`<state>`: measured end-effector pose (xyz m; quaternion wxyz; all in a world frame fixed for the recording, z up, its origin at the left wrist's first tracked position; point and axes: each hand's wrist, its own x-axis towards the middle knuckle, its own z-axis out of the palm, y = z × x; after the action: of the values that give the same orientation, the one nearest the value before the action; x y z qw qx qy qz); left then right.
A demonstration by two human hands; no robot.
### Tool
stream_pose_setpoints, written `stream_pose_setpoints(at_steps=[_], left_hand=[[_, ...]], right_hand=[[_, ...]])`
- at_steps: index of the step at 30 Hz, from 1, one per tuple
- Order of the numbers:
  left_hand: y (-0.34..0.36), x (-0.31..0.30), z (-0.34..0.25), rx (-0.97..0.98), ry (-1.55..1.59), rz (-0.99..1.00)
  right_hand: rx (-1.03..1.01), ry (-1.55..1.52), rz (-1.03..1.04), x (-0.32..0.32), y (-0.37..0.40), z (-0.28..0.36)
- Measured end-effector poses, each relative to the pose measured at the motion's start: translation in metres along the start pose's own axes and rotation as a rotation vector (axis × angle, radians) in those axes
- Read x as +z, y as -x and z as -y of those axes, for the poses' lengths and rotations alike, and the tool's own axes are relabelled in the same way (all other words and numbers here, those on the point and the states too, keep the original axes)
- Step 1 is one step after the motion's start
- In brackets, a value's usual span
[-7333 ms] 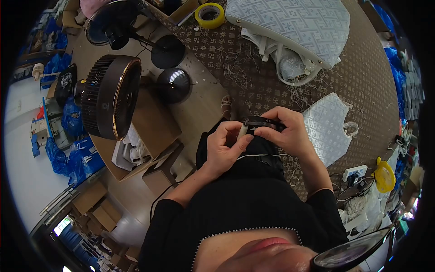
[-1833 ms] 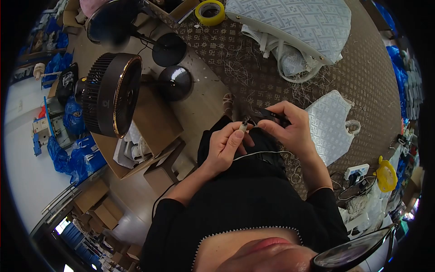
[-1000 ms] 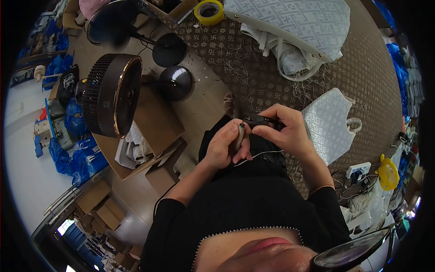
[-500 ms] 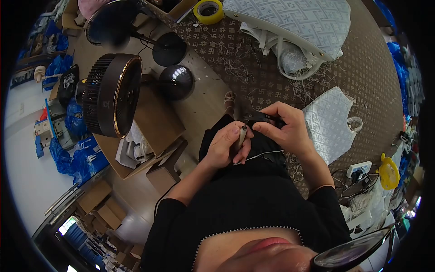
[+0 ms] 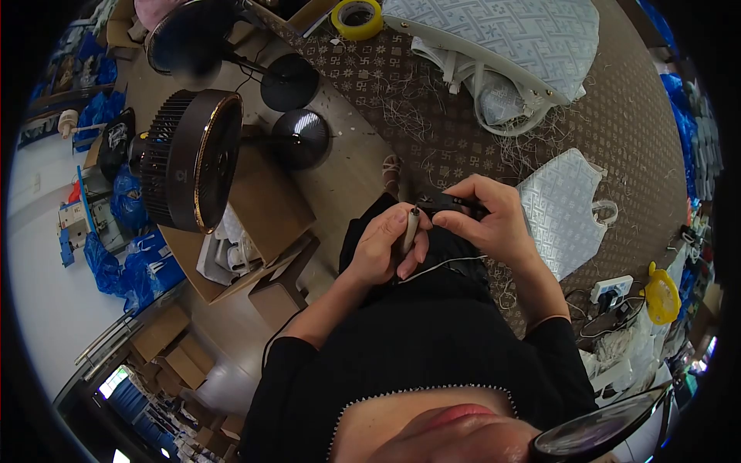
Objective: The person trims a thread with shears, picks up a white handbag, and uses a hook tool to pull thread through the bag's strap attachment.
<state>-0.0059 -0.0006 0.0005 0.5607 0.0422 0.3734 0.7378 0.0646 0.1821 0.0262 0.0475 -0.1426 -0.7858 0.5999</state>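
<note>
My left hand [image 5: 384, 245] is closed around a pen-shaped tool with a pale handle [image 5: 410, 230] and a dark upper end. A white cord [image 5: 444, 267] runs rightward from just below that hand, over the black clothing on my lap. Between the thumb and fingers of my right hand [image 5: 492, 216] is a black plier-like tool [image 5: 444, 204]; its exact kind is hard to make out. The front of this black tool meets the dark end of the pen-shaped tool, or lies very close to it.
Right of my hands lies a pale patterned bag panel [image 5: 562, 212] on the brown carpet [image 5: 440, 147]. Farther off are a patterned handbag [image 5: 502, 38], yellow tape [image 5: 357, 19] and loose threads. A fan [image 5: 189, 160] and cardboard box [image 5: 266, 208] stand left; a power strip [image 5: 612, 288] lies right.
The front of the black tool has come to the dark end of the pen-shaped tool. Both hands have otherwise barely moved, and their grips are the same.
</note>
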Motion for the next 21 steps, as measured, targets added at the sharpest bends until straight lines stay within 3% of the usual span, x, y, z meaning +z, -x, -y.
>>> stream_pose_setpoints(at_steps=[21], left_hand=[[-0.0011, -0.0089, 0.0032, -0.061, 0.290, 0.155]], right_hand=[[-0.013, -0.004, 0.009, 0.0039, -0.0001, -0.0053]])
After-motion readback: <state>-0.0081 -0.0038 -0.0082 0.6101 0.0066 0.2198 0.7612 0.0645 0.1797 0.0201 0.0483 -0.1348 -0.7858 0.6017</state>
